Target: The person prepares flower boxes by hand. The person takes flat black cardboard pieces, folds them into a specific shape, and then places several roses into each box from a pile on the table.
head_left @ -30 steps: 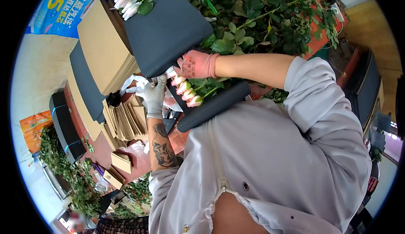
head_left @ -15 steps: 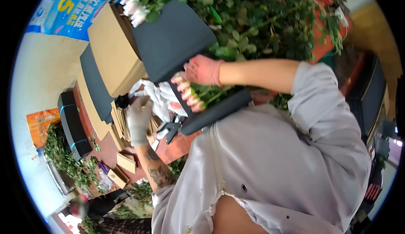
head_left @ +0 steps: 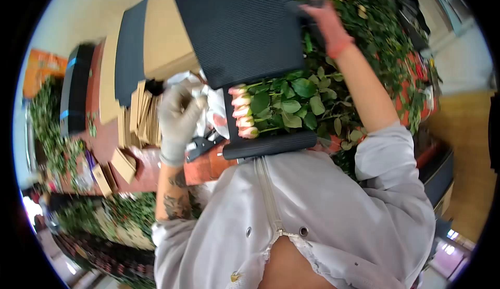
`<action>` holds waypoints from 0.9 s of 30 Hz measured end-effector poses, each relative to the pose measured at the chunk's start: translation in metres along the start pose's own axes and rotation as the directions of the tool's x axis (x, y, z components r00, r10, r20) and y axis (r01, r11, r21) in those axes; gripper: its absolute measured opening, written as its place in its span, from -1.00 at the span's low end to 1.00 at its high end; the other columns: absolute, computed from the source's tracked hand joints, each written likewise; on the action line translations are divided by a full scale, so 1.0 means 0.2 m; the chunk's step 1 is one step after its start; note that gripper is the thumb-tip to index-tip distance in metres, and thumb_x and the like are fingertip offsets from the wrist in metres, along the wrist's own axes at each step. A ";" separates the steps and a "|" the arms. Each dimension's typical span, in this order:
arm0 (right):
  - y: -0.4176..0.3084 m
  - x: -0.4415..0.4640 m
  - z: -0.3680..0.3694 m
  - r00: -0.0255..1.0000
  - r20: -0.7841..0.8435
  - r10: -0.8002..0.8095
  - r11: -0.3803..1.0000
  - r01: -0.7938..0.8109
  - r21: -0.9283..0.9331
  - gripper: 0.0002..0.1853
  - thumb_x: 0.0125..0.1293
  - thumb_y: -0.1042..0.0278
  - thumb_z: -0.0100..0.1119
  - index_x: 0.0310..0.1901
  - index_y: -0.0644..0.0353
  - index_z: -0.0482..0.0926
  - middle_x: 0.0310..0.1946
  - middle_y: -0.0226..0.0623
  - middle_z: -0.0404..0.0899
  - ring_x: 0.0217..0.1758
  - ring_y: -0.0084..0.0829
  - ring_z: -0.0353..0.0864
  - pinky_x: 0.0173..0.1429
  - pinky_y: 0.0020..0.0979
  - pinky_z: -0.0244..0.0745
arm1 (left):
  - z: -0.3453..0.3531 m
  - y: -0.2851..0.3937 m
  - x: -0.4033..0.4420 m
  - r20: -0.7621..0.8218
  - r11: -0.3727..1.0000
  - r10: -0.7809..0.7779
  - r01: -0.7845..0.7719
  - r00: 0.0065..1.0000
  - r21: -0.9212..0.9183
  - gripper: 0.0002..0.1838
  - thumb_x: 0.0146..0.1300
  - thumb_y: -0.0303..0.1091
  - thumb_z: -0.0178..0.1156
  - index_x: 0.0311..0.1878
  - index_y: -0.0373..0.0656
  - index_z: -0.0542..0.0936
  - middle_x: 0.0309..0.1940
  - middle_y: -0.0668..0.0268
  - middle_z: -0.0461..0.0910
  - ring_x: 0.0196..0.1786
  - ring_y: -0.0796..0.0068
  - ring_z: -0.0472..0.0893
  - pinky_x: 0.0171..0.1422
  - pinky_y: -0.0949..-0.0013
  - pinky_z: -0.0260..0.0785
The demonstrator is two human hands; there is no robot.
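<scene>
Pink roses (head_left: 242, 113) with leafy stems lie in a row on black corrugated sheet (head_left: 250, 34). The sheet's near edge curls into a roll (head_left: 271, 144) against my jacket. My right hand (head_left: 327, 22), in a pink glove with a dark palm, is raised at the upper right edge of the sheet, fingers spread, with nothing visible in it. My left hand (head_left: 179, 114), in a white glove, hovers left of the roses beside crumpled white material (head_left: 214, 109), with thumb and fingers curved apart. A black-handled tool (head_left: 204, 146) lies close to its wrist.
Small folded cardboard pieces (head_left: 143, 114) stand left of my left hand, with large brown cardboard sheets (head_left: 169, 34) behind. Piled green foliage (head_left: 375, 28) covers the far right. A black bundle with blue ties (head_left: 75, 88) lies at far left, beside more leaves.
My right hand has moved from beside the roses to the sheet's upper right edge, and its fingers have spread. More of the roses' leaves show. The camera view has turned.
</scene>
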State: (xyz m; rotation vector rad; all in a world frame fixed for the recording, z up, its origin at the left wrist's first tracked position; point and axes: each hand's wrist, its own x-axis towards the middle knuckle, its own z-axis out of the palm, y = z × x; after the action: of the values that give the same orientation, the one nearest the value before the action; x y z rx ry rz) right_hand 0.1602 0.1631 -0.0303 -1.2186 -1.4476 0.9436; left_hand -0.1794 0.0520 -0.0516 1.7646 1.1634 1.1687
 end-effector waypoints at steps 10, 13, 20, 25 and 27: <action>-0.36 -0.17 0.12 0.157 0.985 -0.075 0.776 -0.610 0.157 -0.34 0.10 -0.02 0.20 0.06 0.44 0.41 -0.01 0.01 0.50 0.06 -0.09 0.52 0.16 -0.15 0.40 | 0.00 -0.07 -0.17 0.563 0.914 0.216 -0.368 0.798 0.170 -0.60 -0.03 -0.31 0.17 -0.04 -0.04 0.45 0.11 0.15 0.42 0.21 0.02 0.34 0.29 0.10 0.14; -0.05 -0.41 0.46 0.415 0.909 -0.047 0.763 0.602 -0.236 -0.45 0.11 0.09 0.17 0.13 0.16 0.42 0.17 -0.06 0.33 0.27 -0.04 0.27 0.34 -0.11 0.13 | 0.06 -0.19 -0.27 0.702 0.981 0.093 -0.186 0.706 0.056 -0.70 0.10 -0.26 0.14 -0.11 -0.19 0.51 -0.12 0.11 0.50 -0.06 0.11 0.49 0.10 0.22 0.29; 0.29 -0.65 0.70 0.301 0.938 0.174 0.374 0.861 -0.345 -0.44 0.12 -0.06 0.10 0.16 -0.04 0.40 0.23 -0.07 0.24 0.34 0.02 0.09 0.39 0.08 -0.09 | -0.46 -0.18 -0.24 0.546 0.880 -0.220 0.405 0.808 -0.246 -0.39 0.16 -0.03 0.23 0.14 -0.29 0.42 0.05 0.21 0.49 0.07 0.45 0.46 0.16 0.40 0.29; 0.29 -0.65 0.71 0.302 0.929 0.216 0.315 0.879 -0.359 -0.39 0.10 -0.16 0.08 0.16 -0.03 0.41 0.24 -0.07 0.22 0.34 0.04 0.09 0.38 0.10 -0.10 | -0.95 -0.54 -0.10 -0.505 0.535 -0.491 0.703 0.710 0.468 -0.03 -0.09 0.11 0.30 0.32 -0.28 0.19 0.13 -0.12 0.40 0.22 0.02 0.39 0.30 0.26 0.21; 0.29 -0.65 0.71 0.298 0.926 0.232 0.324 0.874 -0.363 -0.38 0.10 -0.16 0.09 0.16 -0.03 0.40 0.24 -0.07 0.22 0.33 0.04 0.10 0.37 0.11 -0.10 | -1.01 -0.80 -0.10 -0.363 0.433 -0.651 0.718 0.667 0.544 0.10 -0.16 0.14 0.30 0.37 -0.31 0.06 0.20 -0.13 0.33 0.28 0.01 0.32 0.35 0.29 0.15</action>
State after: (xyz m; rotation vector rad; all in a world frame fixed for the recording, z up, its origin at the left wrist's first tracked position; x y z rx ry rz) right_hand 0.0355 0.0511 -0.1423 -0.7176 -3.4088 0.2429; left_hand -0.4193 0.1036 -0.1317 1.3663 2.2913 0.3208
